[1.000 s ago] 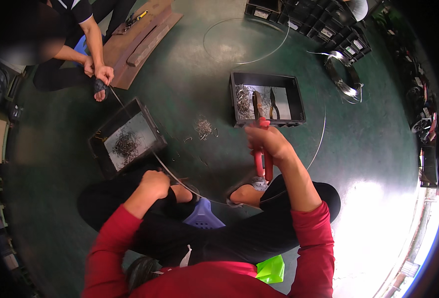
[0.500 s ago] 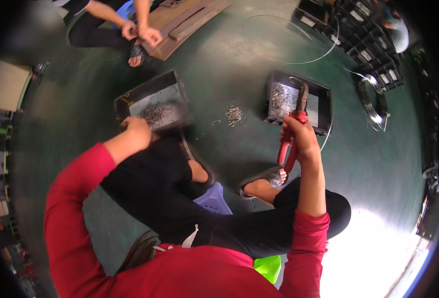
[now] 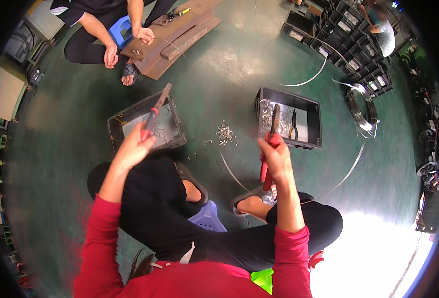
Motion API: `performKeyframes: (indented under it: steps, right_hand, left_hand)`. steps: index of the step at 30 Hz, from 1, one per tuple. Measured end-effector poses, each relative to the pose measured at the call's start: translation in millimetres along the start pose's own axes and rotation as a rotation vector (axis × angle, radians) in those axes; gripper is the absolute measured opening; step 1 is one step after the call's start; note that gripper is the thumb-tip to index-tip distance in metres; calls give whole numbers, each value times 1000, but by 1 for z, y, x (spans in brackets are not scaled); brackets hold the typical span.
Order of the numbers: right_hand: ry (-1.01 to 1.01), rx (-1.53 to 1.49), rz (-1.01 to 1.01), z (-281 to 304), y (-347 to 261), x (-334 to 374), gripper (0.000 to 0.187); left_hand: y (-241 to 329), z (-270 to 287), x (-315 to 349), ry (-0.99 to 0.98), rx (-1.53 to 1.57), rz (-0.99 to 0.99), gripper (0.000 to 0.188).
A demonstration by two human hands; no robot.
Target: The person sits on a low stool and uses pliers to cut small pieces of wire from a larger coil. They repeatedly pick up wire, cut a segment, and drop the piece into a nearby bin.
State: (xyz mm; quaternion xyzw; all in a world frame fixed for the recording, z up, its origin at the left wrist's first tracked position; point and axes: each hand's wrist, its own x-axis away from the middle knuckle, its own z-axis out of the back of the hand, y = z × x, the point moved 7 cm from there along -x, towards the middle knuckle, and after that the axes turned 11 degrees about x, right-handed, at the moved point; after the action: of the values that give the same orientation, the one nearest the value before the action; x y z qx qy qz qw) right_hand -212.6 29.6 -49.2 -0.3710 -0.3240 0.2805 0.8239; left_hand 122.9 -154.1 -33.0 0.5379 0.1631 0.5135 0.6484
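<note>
I have the left hand left of centre in the frame, closed round the handle of a long grey-and-red tool that points up and to the right. It stands over the left bin as I see it; touching or above, I can't say, nor whether the tool's tip is parted.

The right hand, right of centre, wraps the handles of the red pliers. Their head reaches up the frame across the near edge of the right bin; whether it is open I can't tell. In that bin lie bent metal bits and a second, smaller pair of pliers.

On the floor between the bins is a pile of small bent pieces. A long wire arcs across the floor at lower right, and a coil lies at upper right. At upper left a co-worker's hand is raised over a board.

I judge the step in hand to be tool handling: each hand has a grip, and I see no wire between them. The next move, to my mind, calls for a steady hold on both handles and a clear view of each tip before either tool meets wire.
</note>
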Motion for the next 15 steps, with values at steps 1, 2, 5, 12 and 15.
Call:
performKeyframes:
  steps: [1,2,5,12,15]
  right_hand:
    - [48,108,97,-3,-12,4,29]
    - [14,166,48,-8,-14,8,40]
    - [90,262,192,-15,-42,24,39]
    - [125,239,147,-23,-57,37,34]
    - [121,220,201,-30,-62,38,33]
  left_hand:
    - [1,-14,4,-9,229,-8,48]
    - [8,-31,10,-62,384,-68,49]
    - [23,-93,23,-295,697,-88,34]
    - [26,-136,37,-463,809,-13,47]
    - [25,-127,39,-438,748,-71,51]
